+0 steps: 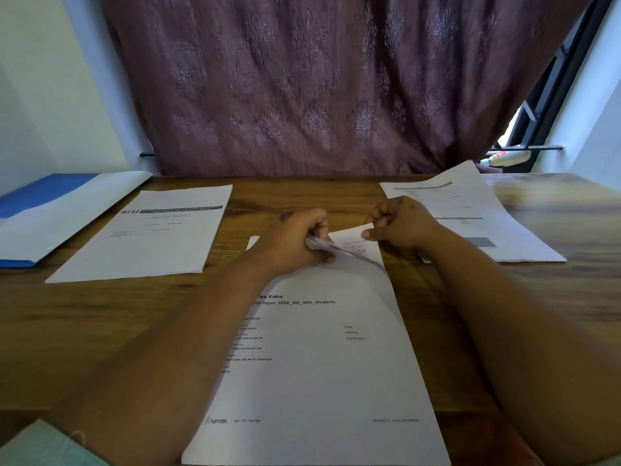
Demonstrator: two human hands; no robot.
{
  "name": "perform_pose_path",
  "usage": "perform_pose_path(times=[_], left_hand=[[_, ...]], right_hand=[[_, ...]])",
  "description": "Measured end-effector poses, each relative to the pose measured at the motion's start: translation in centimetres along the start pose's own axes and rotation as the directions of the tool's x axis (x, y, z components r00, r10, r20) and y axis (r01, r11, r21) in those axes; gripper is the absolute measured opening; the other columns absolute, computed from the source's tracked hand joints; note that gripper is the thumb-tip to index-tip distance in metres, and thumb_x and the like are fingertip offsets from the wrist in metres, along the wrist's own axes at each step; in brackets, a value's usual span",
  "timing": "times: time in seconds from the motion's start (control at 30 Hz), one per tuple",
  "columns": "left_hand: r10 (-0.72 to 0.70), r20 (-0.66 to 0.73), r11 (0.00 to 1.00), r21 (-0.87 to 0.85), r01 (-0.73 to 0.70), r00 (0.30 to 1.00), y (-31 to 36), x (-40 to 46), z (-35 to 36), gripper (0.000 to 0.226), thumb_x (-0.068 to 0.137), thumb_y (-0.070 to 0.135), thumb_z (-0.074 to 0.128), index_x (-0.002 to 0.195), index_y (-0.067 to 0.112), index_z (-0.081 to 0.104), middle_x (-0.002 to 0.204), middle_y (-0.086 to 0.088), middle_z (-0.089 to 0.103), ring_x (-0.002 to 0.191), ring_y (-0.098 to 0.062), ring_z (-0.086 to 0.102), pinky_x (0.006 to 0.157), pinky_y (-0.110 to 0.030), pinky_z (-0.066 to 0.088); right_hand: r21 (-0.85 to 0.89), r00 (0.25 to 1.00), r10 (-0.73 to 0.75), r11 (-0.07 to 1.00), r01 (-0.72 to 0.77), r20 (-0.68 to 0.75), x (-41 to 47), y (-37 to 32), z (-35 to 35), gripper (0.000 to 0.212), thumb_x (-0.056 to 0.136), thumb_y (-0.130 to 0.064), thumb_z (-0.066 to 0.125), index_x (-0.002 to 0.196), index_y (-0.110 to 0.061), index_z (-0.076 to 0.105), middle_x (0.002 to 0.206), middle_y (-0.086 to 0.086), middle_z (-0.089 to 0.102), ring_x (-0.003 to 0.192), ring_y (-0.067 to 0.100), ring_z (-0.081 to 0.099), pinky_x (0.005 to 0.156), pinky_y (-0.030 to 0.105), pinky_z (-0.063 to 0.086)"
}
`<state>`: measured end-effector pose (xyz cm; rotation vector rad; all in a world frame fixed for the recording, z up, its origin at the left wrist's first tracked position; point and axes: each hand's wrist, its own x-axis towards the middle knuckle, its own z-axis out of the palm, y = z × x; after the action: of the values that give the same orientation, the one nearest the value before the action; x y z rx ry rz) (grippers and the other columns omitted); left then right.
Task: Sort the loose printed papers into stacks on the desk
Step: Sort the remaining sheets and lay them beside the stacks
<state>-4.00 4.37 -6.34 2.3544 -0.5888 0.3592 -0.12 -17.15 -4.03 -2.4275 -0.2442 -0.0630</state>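
While both hands work at its far edge, centre stack: turnitin-headed papers lie lengthwise on the surface, directly before the person, probably the pile being sorted.
Left hand: fingers curled round a bent, blurred sheet at the stack's top, seemingly peeling it free.
Right hand: thumb and forefinger pinch a far corner of white paper, likely to separate pages.
Left stack: SRU-headed pages, set apart, likely one finished category.
Right stack: angled, well apart, another group.
Blue folder: at the far left, cut by the frame.
Hard to read: sheet count, small print, which page the right fingers hold.
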Motion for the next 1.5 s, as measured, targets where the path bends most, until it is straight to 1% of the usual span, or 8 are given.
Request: perform_pose_path(times=[0.1,0.3,0.47,0.7,0.83,1.3,1.43,1.5], left_hand=[[-0.004,-0.007,1.000,0.028,0.004,1.000,0.4,-0.1,-0.1,0.039,0.068,0.023,0.089,0.086,0.023,0.054,0.082,0.009,0.066,0.077,-0.011,0.061,0.068,-0.043,0.054],[-0.023,0.014,0.999,0.031,0.022,1.000,0.4,-0.1,0.0,0.055,0.071,0.025,0.087,0.110,0.031,0.049,0.092,0.005,0.067,0.087,-0.016,0.063,0.078,-0.044,0.056],[-0.027,0.010,0.999,0.025,0.027,1.000,0.3,-0.2,0.1,0.063,0.071,0.025,0.088,0.121,0.025,0.050,0.090,0.006,0.067,0.088,-0.015,0.063,0.082,-0.046,0.056],[-0.032,0.006,0.999,0.042,0.032,0.999,0.5,-0.2,0.0,0.071,0.070,0.025,0.088,0.130,0.019,0.052,0.089,0.011,0.064,0.091,-0.014,0.063,0.086,-0.043,0.055],[-0.063,0.003,0.996,0.068,0.063,0.998,0.6,-0.1,0.0,0.064,0.069,0.028,0.088,0.124,0.024,0.056,0.101,0.007,0.069,0.093,-0.013,0.063,0.085,-0.042,0.056],[-0.060,-0.011,0.994,0.090,0.061,0.998,0.4,0.0,0.1,0.053,0.067,0.027,0.089,0.109,0.022,0.055,0.104,0.005,0.070,0.094,-0.014,0.065,0.080,-0.042,0.057],[-0.057,-0.020,0.995,0.081,0.058,0.998,0.4,-0.2,0.1,0.050,0.074,0.028,0.084,0.115,0.018,0.057,0.107,0.007,0.063,0.100,-0.016,0.058,0.079,-0.030,0.046],[-0.050,-0.062,0.989,0.134,0.058,0.997,0.7,-0.3,0.3,0.040,0.085,0.028,0.075,0.118,0.012,0.056,0.111,0.004,0.058,0.106,-0.017,0.051,0.077,-0.025,0.035]], right_hand=[[0.050,0.999,-0.029,0.998,0.028,0.029,-0.1,-0.2,-0.5,0.021,0.087,-0.023,0.072,0.072,-0.016,0.059,0.068,-0.001,0.058,0.067,0.015,0.055,0.073,0.028,0.048],[0.440,0.975,0.080,0.883,-0.165,0.205,-0.8,-0.7,-1.0,0.027,0.099,-0.028,0.053,0.107,-0.006,0.066,0.095,0.005,0.074,0.078,0.018,0.072,0.059,0.021,0.056],[0.586,0.949,0.092,0.767,-0.261,0.303,-0.9,-1.0,-1.2,0.025,0.099,-0.025,0.053,0.113,-0.009,0.064,0.101,0.007,0.075,0.090,0.022,0.073,0.070,0.030,0.061],[0.612,0.930,-0.004,0.754,-0.238,0.367,-1.0,-0.6,-1.7,0.026,0.094,-0.023,0.058,0.114,-0.009,0.067,0.104,0.008,0.075,0.094,0.020,0.073,0.075,0.032,0.060],[0.620,0.926,-0.029,0.751,-0.228,0.377,-0.8,-0.5,-1.6,0.033,0.088,-0.024,0.063,0.116,-0.007,0.067,0.108,0.009,0.073,0.100,0.022,0.071,0.079,0.035,0.059],[0.636,0.933,-0.073,0.750,-0.182,0.352,-0.7,-0.3,-1.5,0.025,0.089,-0.020,0.062,0.109,-0.007,0.070,0.105,0.009,0.074,0.098,0.023,0.071,0.079,0.033,0.060],[0.630,0.911,-0.108,0.753,-0.186,0.399,-1.0,-0.5,-1.6,0.040,0.083,-0.037,0.062,0.110,-0.009,0.069,0.107,0.010,0.073,0.101,0.023,0.068,0.081,0.034,0.058],[0.562,0.850,-0.148,0.804,-0.194,0.505,-1.6,-0.8,-2.0,0.051,0.073,-0.047,0.065,0.112,-0.015,0.068,0.109,0.005,0.073,0.102,0.019,0.069,0.084,0.033,0.056]])
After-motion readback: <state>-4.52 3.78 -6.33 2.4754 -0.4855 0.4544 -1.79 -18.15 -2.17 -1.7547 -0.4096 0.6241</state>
